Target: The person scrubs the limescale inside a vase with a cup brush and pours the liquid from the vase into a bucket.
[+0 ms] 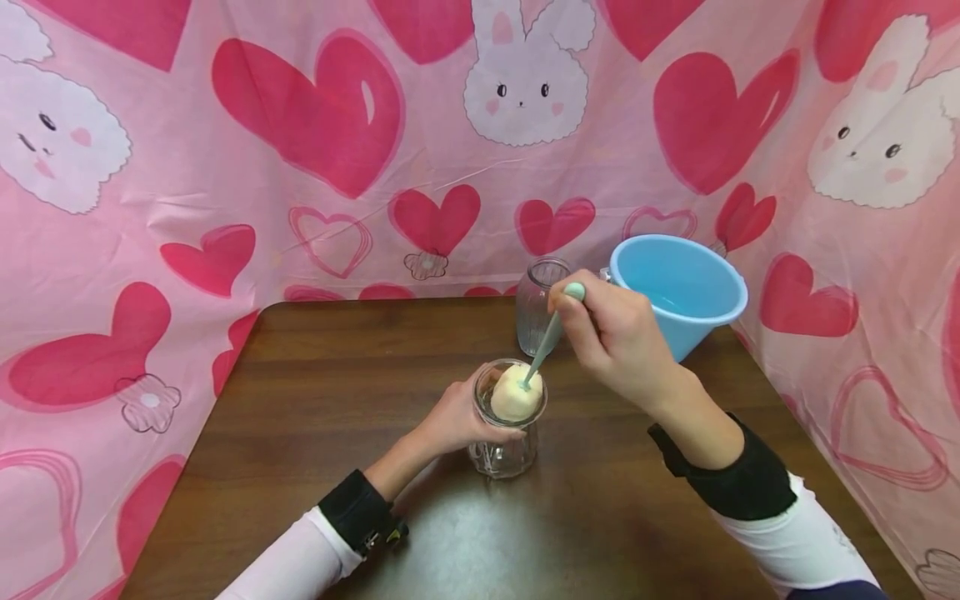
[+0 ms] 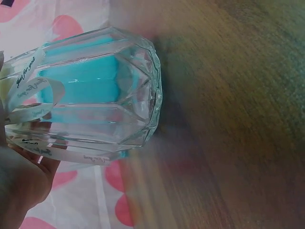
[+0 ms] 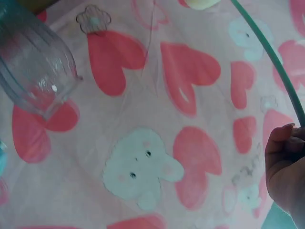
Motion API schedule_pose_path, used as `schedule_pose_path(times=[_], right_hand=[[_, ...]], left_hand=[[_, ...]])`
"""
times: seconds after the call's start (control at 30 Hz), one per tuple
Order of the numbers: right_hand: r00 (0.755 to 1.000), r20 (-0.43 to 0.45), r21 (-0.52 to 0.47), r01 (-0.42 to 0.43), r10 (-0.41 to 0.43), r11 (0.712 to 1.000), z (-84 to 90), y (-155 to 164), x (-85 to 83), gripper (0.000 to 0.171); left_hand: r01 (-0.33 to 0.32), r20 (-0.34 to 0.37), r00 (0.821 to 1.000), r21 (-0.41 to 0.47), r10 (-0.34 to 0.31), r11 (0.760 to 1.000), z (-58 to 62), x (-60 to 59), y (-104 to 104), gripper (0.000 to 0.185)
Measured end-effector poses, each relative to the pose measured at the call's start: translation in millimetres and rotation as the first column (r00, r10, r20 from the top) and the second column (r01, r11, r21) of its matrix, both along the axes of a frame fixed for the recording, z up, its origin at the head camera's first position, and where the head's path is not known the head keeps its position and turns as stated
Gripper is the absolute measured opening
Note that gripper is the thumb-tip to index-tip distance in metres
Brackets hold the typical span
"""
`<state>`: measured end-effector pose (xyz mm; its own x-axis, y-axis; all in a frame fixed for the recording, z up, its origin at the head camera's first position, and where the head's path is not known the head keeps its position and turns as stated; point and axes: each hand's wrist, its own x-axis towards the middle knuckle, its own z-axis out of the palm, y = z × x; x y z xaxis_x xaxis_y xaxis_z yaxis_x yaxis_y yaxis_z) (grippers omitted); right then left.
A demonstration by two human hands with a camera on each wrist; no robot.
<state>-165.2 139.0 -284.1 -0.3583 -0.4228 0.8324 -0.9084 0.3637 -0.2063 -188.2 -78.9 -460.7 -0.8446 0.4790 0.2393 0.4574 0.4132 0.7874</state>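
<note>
My left hand (image 1: 456, 419) grips a clear glass jar (image 1: 501, 460) just below its rim, thumb on the near side. A white printed ribbon (image 2: 56, 153) hangs around the jar in the left wrist view. At the jar's mouth sits the cream sponge head of a bottle brush (image 1: 514, 398), partly inside the rim. Above it, my right hand (image 1: 618, 343) holds the brush's slim green handle (image 3: 271, 50), fingers curled round its upper end. The handle slants down leftward into the sponge. Whether the jar's base touches the table cannot be told.
A second glass jar (image 1: 531, 312) stands behind the right hand, partly hidden by it. Right of it is a light blue bucket (image 1: 678, 329) near the table's back right. The brown wooden table (image 1: 337, 375) is enclosed by a pink heart-and-rabbit cloth (image 1: 435, 125).
</note>
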Motion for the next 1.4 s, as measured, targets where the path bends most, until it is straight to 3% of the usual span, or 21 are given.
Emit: schedule_pose_path(times=[0.17, 0.3, 0.37, 0.47, 0.57, 0.7, 0.77, 0.83, 0.93, 1.03, 1.1, 1.17, 1.23, 1.3, 1.4], right_hand=[[0.998, 0.047, 0.033, -0.032, 0.03, 0.999, -14.2, -4, -1.0, 0.036], [0.989, 0.149, 0.094, 0.001, -0.015, 0.996, -17.8, 1, 3.0, 0.022], [0.971, 0.238, 0.122, 0.009, -0.038, 0.992, -12.4, 8, 6.1, 0.015], [0.932, 0.357, 0.145, 0.01, -0.062, 0.989, -2.5, 20, 10.7, 0.023], [0.904, 0.422, 0.144, 0.006, -0.067, 0.989, 4.9, 30, 14.5, 0.026], [0.889, 0.455, 0.098, 0.006, -0.05, 0.995, 13.7, 43, 20.0, 0.029], [0.893, 0.45, 0.024, -0.002, -0.009, 1.0, 17.9, 49, 22.6, 0.028], [0.903, 0.425, -0.112, -0.019, 0.065, 0.993, 21.9, 57, 24.6, 0.024], [0.923, 0.347, -0.357, -0.036, 0.168, 0.933, 28.0, 70, 28.5, 0.024], [0.938, 0.261, -0.567, -0.043, 0.229, 0.823, 34.0, 86, 33.0, 0.026], [0.938, 0.222, -0.654, -0.059, 0.265, 0.755, 36.2, 97, 34.4, 0.025], [0.938, 0.225, -0.681, -0.042, 0.264, 0.731, 35.3, 108, 34.6, 0.023], [0.923, 0.287, -0.671, 0.003, 0.257, 0.741, 29.6, 117, 32.8, 0.021], [0.893, 0.418, -0.584, 0.127, 0.164, 0.802, 19.5, 126, 29.9, 0.021], [0.8, 0.597, -0.319, 0.304, -0.059, 0.898, -2.1, 140, 22.3, 0.021]], left_hand=[[0.013, 0.0, 1.0, 0.026, -0.013, 1.0, -0.3, -3.8, 5, 0.081], [0.028, 0.009, 1.0, 0.046, -0.028, 0.999, -2.2, -5.3, 10, 0.084], [0.024, 0.017, 1.0, 0.047, -0.025, 0.999, -3.0, -5.6, 11, 0.087], [0.019, 0.016, 1.0, 0.049, -0.02, 0.999, -4.1, -5.9, 12, 0.091], [0.009, 0.005, 1.0, 0.049, -0.009, 0.999, -5.1, -5.7, 12, 0.092], [0.005, 0.014, 1.0, 0.048, -0.006, 0.999, -6.8, -3.3, 13, 0.093], [0.0, 0.022, 1.0, 0.046, -0.001, 0.999, -8.5, -1.1, 14, 0.095], [-0.004, 0.026, 1.0, 0.051, 0.003, 0.999, -10.3, 2.1, 15, 0.094], [0.006, 0.027, 1.0, 0.08, -0.008, 0.997, -12.3, 6.4, 15, 0.09], [0.036, 0.022, 0.999, 0.111, -0.039, 0.993, -13.6, 9.3, 15, 0.082], [0.051, 0.004, 0.999, 0.119, -0.052, 0.992, -13.5, 10.2, 14, 0.078], [0.05, -0.012, 0.999, 0.116, -0.049, 0.992, -12.5, 10.2, 13, 0.074], [0.043, -0.027, 0.999, 0.109, -0.04, 0.993, -10.3, 9.3, 12, 0.073], [0.031, -0.038, 0.999, 0.104, -0.027, 0.994, -7.5, 8.0, 11, 0.071], [0.017, -0.059, 0.998, 0.091, -0.012, 0.996, -2.5, 5.1, 10, 0.07]])
